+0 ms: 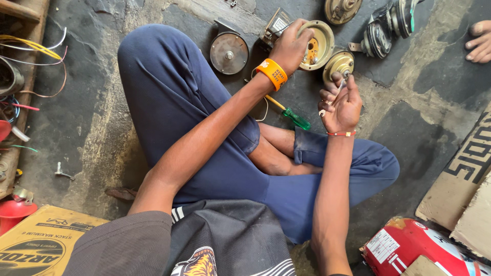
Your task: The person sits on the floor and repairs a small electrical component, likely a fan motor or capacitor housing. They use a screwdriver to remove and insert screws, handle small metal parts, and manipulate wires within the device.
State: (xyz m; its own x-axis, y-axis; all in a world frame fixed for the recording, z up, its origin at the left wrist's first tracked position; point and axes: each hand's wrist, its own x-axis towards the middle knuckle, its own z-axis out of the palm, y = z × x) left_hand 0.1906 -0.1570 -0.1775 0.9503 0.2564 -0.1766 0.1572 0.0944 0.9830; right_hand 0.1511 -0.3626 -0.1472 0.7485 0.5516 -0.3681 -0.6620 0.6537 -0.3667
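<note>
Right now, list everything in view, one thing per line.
round metal housings: about six, grey and brass, on the floor ahead
screwdriver: one, green handle, floor between the hands
small spanner: one, silver, in the right hand
loose wires: several, mixed colours, far left
cardboard box: one, yellow, lower left
red container: one, lower right
another person's foot: one, upper right
left hand: orange wristband, gripping a brass housing
right hand: red thread bracelet, holding the spanner
</note>
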